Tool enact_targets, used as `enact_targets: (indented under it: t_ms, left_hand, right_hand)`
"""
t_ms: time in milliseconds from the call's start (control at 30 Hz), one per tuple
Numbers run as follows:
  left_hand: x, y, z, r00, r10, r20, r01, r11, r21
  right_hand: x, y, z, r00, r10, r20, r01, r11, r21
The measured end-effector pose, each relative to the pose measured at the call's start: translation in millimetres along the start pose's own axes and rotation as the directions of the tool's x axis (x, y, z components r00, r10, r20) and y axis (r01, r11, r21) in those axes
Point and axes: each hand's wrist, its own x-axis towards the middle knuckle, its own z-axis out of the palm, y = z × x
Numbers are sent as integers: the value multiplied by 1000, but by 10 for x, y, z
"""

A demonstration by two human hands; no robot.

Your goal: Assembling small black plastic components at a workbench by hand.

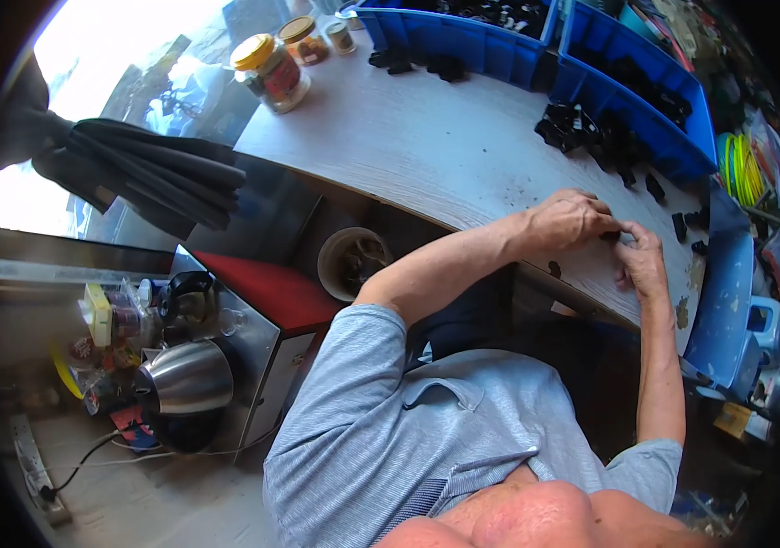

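Observation:
My left hand (570, 219) and my right hand (642, 263) meet over the near edge of a pale wooden table (426, 137). Together their fingertips pinch a small black part (611, 236), mostly hidden by the fingers. A heap of similar small black parts (591, 135) lies just beyond my hands, with loose ones (678, 225) to the right of them. One more black piece (554, 268) sits near the table edge under my left wrist.
Two blue bins (463, 41) (632, 87) holding black parts stand at the table's far side. Jars with yellow lids (271, 71) are at the far left corner. A steel kettle (184, 379) and clutter sit on a low stand left; a bowl (351, 263) below the table.

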Motion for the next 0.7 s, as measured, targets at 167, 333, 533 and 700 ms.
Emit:
enact_targets:
  t_ms: [167, 333, 533, 700]
  left_hand:
    - [-54, -2, 10, 1000, 11, 25, -12, 999, 34]
    - [-139, 144, 9, 998, -26, 61, 15, 985, 174]
    - [-195, 127, 2, 996, -45, -74, 54, 990, 134]
    - [-251, -703, -640, 858, -44, -512, 279, 876, 393]
  right_hand:
    - [-31, -74, 46, 1000, 4, -22, -5, 1000, -16]
    - [-22, -43, 19, 1000, 0, -9, 0, 1000, -23]
    - [-44, -70, 38, 1000, -9, 9, 10, 999, -51]
    - [-68, -41, -36, 1000, -3, -26, 1, 998, -64]
